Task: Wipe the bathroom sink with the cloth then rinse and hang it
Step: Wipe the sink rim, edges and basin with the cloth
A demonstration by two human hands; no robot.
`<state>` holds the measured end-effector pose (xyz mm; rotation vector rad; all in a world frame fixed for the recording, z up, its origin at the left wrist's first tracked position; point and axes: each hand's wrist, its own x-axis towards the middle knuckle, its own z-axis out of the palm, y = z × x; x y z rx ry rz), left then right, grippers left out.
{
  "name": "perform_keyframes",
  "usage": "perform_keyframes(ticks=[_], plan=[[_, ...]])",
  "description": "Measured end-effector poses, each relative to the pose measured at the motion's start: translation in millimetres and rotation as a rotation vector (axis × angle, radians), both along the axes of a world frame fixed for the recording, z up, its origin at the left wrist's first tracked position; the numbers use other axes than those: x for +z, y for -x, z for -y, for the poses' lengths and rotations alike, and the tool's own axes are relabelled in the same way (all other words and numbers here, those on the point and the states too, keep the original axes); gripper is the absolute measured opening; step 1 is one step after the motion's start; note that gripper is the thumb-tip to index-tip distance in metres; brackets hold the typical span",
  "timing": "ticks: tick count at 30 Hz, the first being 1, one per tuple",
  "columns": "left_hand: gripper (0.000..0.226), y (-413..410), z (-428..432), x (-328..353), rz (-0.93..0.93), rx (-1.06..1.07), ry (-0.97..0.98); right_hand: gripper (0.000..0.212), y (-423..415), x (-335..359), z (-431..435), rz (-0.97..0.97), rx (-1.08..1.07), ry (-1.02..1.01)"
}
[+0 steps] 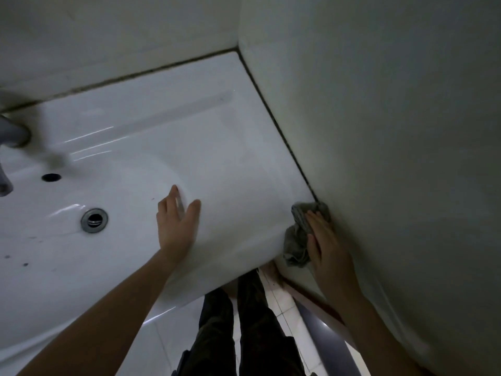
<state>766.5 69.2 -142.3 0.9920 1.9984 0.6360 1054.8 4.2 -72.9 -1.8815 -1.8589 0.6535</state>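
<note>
Pressing item: right hand [326, 246], lower right of centre, fingers straight and close together, laid flat on the cloth [296, 240]. The cloth is grey and crumpled. It sits at the front right corner of the sink [195, 126], touching the wall [393, 118], with its lower folds hanging over the sink's front edge. Left hand [177, 222], centre of the frame: fingers relaxed and slightly spread, palm down on the sink's flat top just beside the curve of the bowl, holding nothing. The sink is white and glossy, filling the left and middle of the frame, with dark specks at lower left. Drain [94, 220]: metal ring, left of centre in the bowl. Overflow hole [50, 177]: dark oval above the drain. Tap [12, 137]: grey, blurred, at the left edge. Dark grout line runs where the sink meets the wall. Legs in dark trousers [244, 329] stand on the pale tiled floor [168, 337], bottom centre.
</note>
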Motion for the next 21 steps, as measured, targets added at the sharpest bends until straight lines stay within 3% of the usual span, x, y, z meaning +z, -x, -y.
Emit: perform_keyframes(ticks=[7, 12, 17, 19, 21], plan=[[0.071, -5, -2, 3, -0.016, 0.028, 0.004, 0.037, 44, -10, -68, 0.046, 0.246, 0.011], [0.07, -8, -1, 7, -0.039, 0.028, -0.014, 0.019, 85, -3, -17, 0.054, 0.263, -0.046], [0.071, -5, 1, 4, -0.019, -0.017, -0.011, 0.027, 154, -12, 11, -0.032, 0.51, -0.019], [0.072, -4, 0, 4, -0.004, 0.002, -0.004, 0.026, 136, -13, 10, -0.061, 0.578, -0.052], [0.072, -5, -2, 3, -0.014, 0.013, 0.002, 0.023, 93, -12, -2, -0.071, 0.507, -0.111]])
